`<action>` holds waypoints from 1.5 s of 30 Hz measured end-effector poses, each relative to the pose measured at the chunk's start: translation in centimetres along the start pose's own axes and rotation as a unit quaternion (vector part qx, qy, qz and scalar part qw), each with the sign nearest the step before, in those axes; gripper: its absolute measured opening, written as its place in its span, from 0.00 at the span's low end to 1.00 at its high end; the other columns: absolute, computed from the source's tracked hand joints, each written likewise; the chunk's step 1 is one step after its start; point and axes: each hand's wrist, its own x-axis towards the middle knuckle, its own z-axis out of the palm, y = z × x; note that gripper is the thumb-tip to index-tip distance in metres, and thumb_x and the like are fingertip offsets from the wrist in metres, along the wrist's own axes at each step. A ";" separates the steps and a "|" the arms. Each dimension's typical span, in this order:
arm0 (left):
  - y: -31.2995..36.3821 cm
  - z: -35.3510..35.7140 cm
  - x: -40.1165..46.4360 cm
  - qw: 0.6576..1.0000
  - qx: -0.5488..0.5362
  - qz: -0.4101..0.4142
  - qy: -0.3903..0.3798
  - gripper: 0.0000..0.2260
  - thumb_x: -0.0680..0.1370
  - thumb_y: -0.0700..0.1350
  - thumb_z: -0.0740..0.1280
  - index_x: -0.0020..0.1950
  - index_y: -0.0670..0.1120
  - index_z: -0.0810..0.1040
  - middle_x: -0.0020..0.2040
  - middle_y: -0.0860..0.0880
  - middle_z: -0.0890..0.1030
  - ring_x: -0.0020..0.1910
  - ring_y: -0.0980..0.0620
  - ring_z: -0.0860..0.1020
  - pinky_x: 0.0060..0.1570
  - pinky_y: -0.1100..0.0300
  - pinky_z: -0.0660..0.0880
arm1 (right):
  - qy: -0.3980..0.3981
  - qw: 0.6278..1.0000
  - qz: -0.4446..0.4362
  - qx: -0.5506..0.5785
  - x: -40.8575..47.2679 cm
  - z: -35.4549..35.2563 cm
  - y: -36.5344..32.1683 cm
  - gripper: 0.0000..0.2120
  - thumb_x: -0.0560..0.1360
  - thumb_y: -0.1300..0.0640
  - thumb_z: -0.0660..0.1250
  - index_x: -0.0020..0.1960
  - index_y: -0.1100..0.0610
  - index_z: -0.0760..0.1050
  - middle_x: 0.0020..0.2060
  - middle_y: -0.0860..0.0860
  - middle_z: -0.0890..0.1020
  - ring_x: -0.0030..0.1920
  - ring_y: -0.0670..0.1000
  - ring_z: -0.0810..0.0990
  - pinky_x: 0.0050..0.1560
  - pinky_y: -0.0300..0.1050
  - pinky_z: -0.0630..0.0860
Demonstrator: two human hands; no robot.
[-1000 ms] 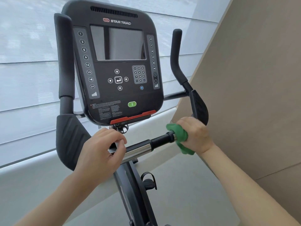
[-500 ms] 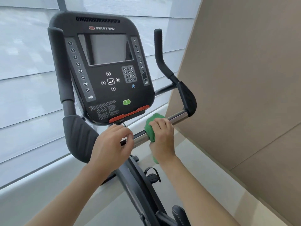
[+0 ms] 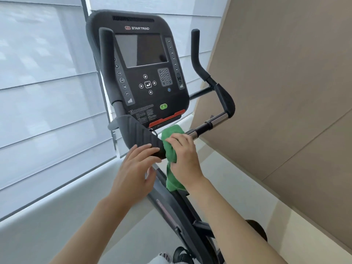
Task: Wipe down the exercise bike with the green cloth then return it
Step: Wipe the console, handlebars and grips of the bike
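Observation:
The exercise bike's black console [image 3: 141, 73] stands ahead, with upright handlebars on both sides. My right hand [image 3: 183, 159] grips the green cloth [image 3: 171, 147] round the middle of the handlebar, just below the console, and a loose end of the cloth hangs down over the frame. The bare chrome and black bar [image 3: 209, 123] runs up to the right. My left hand [image 3: 136, 168] has let go of the bar; its fingers are straight and touch the near end of the black left elbow pad [image 3: 141, 136].
White window blinds [image 3: 47, 92] fill the left side above a pale sill. A beige wall panel [image 3: 285, 92] leans close on the right. The bike's frame [image 3: 171, 210] and a pedal run down toward my feet over pale floor.
My right hand slid the cloth along the bar from the right end to the middle. My left hand released the bar and opened by the left elbow pad. My view shifted left.

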 end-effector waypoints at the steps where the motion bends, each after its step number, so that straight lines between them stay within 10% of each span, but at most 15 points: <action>1: -0.4 -0.7 -1.1 1.000 -0.016 -0.007 -0.002 0.15 0.74 0.33 0.73 0.55 0.49 0.86 0.67 0.52 0.83 0.73 0.47 0.76 0.75 0.41 0.69 | 0.007 1.000 0.011 -0.002 -0.1 -0.2 -0.4 0.29 0.69 0.75 0.72 0.68 0.60 0.79 0.66 0.53 0.79 0.69 0.55 0.71 0.75 0.53 0.71; 11: -0.6 -4.8 -7.9 0.983 -0.165 -0.052 -0.056 0.17 0.78 0.39 0.72 0.63 0.55 0.82 0.62 0.58 0.80 0.64 0.54 0.77 0.65 0.48 0.75 | 0.017 0.991 0.109 0.074 -9.2 -2.3 -5.9 0.26 0.69 0.78 0.67 0.60 0.56 0.82 0.56 0.47 0.80 0.60 0.52 0.78 0.63 0.49 0.77; 17: 3.5 -5.5 -9.0 0.952 -0.257 -0.005 -0.164 0.35 0.71 0.62 0.77 0.75 0.67 0.67 0.65 0.67 0.73 0.68 0.61 0.73 0.65 0.62 0.70 | 0.020 0.984 0.157 0.081 -15.7 -4.8 -9.5 0.27 0.69 0.74 0.71 0.61 0.51 0.80 0.55 0.42 0.78 0.59 0.48 0.78 0.60 0.41 0.76; 25: 10.3 -1.4 -10.9 0.930 -0.273 0.071 -0.235 0.12 0.75 0.42 0.78 0.55 0.55 0.83 0.50 0.60 0.82 0.50 0.57 0.81 0.50 0.50 0.80 | 0.040 0.943 0.294 0.150 -24.7 -11.0 -11.3 0.22 0.69 0.68 0.72 0.55 0.46 0.72 0.49 0.45 0.79 0.46 0.49 0.80 0.44 0.48 0.79; 45: 33.4 11.1 -11.8 0.895 -0.303 0.170 -0.278 0.17 0.77 0.30 0.70 0.55 0.50 0.88 0.50 0.58 0.83 0.46 0.55 0.82 0.45 0.53 0.80 | 0.182 0.903 0.386 0.049 -46.2 -27.5 -0.1 0.24 0.71 0.72 0.72 0.61 0.50 0.84 0.54 0.41 0.84 0.57 0.49 0.83 0.60 0.50 0.80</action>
